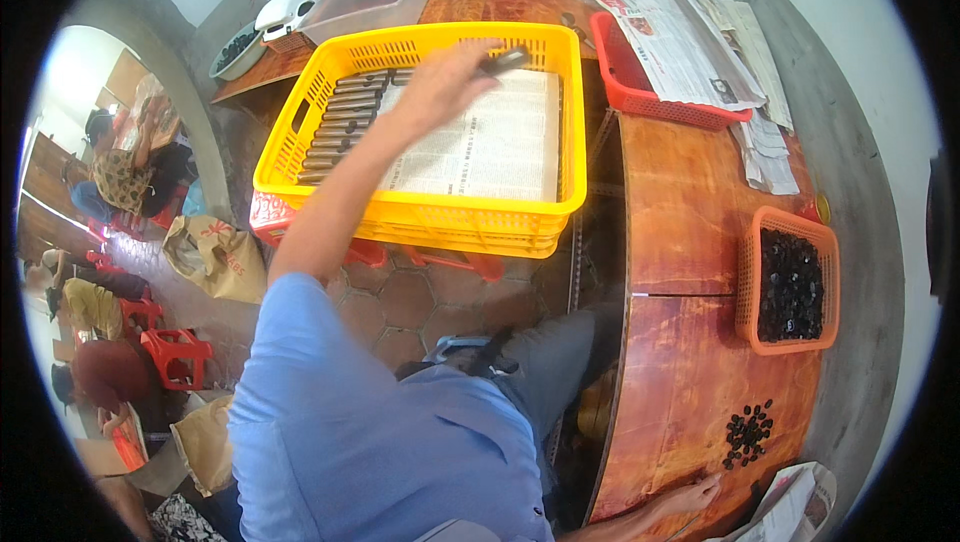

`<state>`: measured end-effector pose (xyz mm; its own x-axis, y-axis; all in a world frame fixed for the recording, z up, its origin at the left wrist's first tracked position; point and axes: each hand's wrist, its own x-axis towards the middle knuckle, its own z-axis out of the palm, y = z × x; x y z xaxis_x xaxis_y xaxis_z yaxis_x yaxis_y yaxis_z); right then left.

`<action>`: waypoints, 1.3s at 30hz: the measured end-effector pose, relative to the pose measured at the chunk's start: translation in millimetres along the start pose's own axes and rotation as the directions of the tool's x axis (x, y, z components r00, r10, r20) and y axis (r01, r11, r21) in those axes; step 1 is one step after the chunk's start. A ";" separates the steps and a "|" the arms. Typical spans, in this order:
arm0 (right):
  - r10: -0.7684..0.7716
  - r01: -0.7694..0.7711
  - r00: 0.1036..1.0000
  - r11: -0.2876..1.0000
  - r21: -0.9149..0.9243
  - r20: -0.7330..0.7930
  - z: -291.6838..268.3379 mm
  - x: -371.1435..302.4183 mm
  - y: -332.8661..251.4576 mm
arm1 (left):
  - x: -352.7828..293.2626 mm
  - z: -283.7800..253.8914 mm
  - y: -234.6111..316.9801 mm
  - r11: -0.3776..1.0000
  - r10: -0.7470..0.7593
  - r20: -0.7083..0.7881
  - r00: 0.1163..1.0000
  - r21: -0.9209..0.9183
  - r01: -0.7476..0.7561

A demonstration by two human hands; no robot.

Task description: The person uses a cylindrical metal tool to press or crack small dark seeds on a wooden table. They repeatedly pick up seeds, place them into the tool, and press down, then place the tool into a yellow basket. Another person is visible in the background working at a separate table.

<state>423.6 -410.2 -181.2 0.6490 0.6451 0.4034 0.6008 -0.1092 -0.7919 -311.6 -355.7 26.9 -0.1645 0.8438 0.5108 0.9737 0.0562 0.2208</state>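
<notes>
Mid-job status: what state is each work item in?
Left hand, holding a dark rod
Right hand, near the loose black pieces, grip unclear
Loose black pieces, clustered on the table
Yellow basket, partly filled
Row of rods, lying side by side
Paper sheet, flat in yellow basket
Red basket, papers lying across it
Orange basket, filled with black pieces

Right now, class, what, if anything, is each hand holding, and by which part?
The left hand appears to grip a dark rod by its left end; the right end sticks out. Whether the right hand holds anything cannot be told.
</notes>
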 end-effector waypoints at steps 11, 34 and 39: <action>-0.008 0.016 0.999 0.979 -0.203 0.041 -5.1 14.6 60.3 | -39.3 99.4 -226.1 0.847 -0.302 0.277 0.912 0.518 0.123; 0.006 0.013 0.998 0.958 -0.288 0.067 -8.4 8.7 35.6 | -56.8 123.5 -261.2 0.783 -0.293 0.177 0.940 0.609 0.129; 0.016 -0.009 1.000 0.959 -0.283 0.022 8.2 -10.9 -36.2 | -55.2 125.4 -256.2 0.816 -0.243 0.128 0.961 0.562 0.132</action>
<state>391.0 -407.1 -160.6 0.6481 0.6598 0.3802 0.7023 -0.3250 -0.6333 -532.2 -349.8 -162.1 -0.3749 0.8661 0.3307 0.8618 0.4570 -0.2199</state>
